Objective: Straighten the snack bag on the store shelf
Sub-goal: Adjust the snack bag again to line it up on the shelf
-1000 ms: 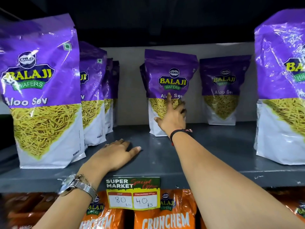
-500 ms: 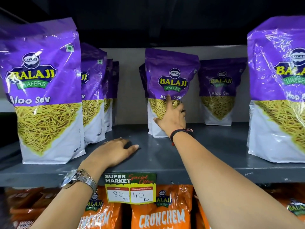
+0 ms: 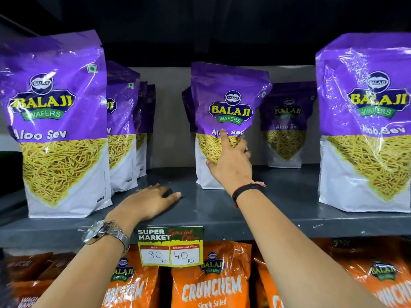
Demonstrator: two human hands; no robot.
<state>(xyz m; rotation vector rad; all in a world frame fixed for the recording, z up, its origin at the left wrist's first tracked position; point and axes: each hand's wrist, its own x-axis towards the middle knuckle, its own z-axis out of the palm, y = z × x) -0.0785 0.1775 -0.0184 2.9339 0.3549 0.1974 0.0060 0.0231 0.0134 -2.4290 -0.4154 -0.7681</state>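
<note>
Purple foil on the middle Aloo Sev bag (image 3: 226,103) is catching glare toward its top right corner, and that upper part is leaning to the right while the white base is sitting flat on the grey metal shelf (image 3: 289,210), set well back from the front edge and roughly midway along it. The right hand (image 3: 231,165) is lying against the bag's lower front, fingers spread, index finger pointing up to the printed name, the other fingers curling round the bag's right side; probably it is bracing the pack to square it up rather than lifting it. The left hand (image 3: 148,203) is resting palm down near the shelf's front edge, fingers loosely together, gripping nothing, likely steadying the reach. A price tag (image 3: 170,246) is hanging from the front lip directly below it. Matching bags are standing at the left front corner (image 3: 57,130) and right front corner (image 3: 367,121), both upright, giving a line to match. Straightening looks under way, not finished.
</note>
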